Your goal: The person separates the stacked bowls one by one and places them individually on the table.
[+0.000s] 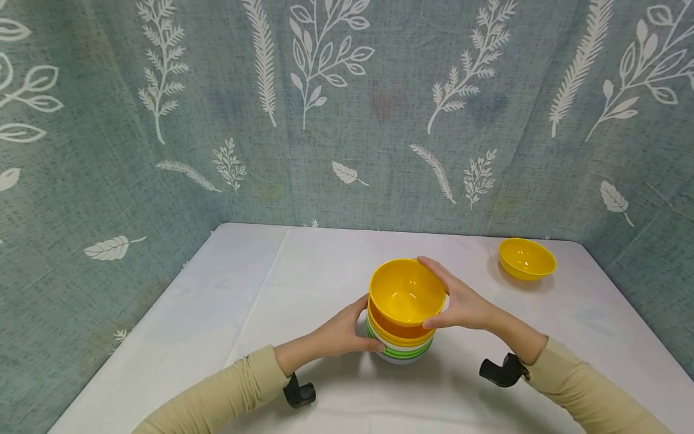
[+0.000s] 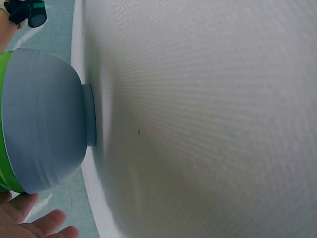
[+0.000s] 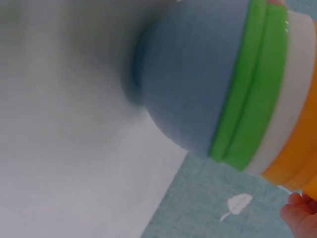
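Note:
A yellow bowl [image 1: 406, 294] tilts over the top of a bowl stack [image 1: 408, 348], its opening facing me. My right hand [image 1: 467, 304] grips this bowl by its right side, thumb at the near edge and fingers at the far rim. Around the left side of the stack curls my left hand [image 1: 347, 333], its thumb in front. Below the tilted bowl the stack shows orange-yellow rims, then a white one [image 3: 282, 94], then green rims [image 3: 250, 99]. A blue-grey bowl [image 2: 44, 119] forms the bottom and stands on its foot on the table.
Another yellow bowl [image 1: 527, 259] sits upright by itself near the back right corner of the white-covered table [image 1: 303, 271]. Behind and beside the table hangs a green-grey curtain [image 1: 336, 150] with white leaf prints. Black wrist mounts [image 1: 504, 369] hang under both forearms.

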### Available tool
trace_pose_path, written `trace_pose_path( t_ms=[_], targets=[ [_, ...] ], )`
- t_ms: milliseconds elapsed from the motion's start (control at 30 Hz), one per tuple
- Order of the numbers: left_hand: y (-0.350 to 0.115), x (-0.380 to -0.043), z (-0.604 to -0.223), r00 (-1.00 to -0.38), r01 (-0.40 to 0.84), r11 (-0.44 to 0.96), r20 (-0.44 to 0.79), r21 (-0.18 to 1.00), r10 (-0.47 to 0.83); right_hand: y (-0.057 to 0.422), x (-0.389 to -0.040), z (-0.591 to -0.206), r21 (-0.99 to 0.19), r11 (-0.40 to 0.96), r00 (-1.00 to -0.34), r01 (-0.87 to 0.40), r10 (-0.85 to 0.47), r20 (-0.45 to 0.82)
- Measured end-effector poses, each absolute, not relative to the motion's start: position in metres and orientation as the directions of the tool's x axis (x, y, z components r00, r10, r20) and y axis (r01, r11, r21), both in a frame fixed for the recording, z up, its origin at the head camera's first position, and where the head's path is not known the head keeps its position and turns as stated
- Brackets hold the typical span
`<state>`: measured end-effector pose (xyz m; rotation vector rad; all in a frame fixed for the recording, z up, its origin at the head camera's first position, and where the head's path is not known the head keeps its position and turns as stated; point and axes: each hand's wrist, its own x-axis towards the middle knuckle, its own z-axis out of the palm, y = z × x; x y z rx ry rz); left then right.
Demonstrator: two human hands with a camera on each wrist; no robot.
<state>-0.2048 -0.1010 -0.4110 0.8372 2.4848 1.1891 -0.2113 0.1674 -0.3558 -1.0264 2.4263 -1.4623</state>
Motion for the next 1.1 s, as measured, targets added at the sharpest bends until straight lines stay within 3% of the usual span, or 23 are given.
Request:
trace_pose_path(
  t_ms=[533,1100],
  targets=[
    [-0.102,-0.206,-0.413,-0.788,0.417,0.494,0.033,0.763,0.615,0.172,-0.233,-0.33,-0.801,0.385,-0.82,-0.458,-0.531,0.213],
    [-0.101,-0.204,-0.411,-0.796,0.4,0.491,0.027,0.774,0.605,0.177,-0.276,-0.342,-0.834,0.488,-0.931,-0.258,-0.357,0.08]
  ],
)
